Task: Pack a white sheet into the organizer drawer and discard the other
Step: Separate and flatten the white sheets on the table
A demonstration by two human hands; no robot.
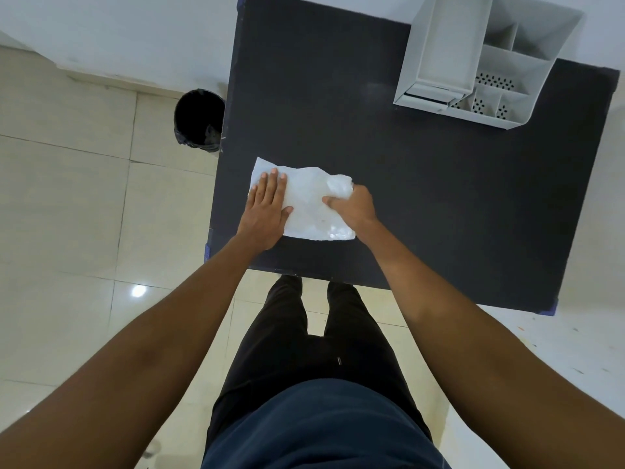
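Two hands work one white sheet (306, 206) on the black table (406, 198). The left hand (267, 206) presses flat (fingers spread); the right hand (353, 204) pinches crumpled paper just beyond its knuckles.

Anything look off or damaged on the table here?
The white sheet is wrinkled, its right end crumpled up in the right hand while the left hand presses the other end flat. The organizer sits skewed to the table edges, with its drawer pulled out.

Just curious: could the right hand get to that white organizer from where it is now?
Probably yes: the dark table is bare between the right hand and the organizer, though that hand is gripping the white sheet.
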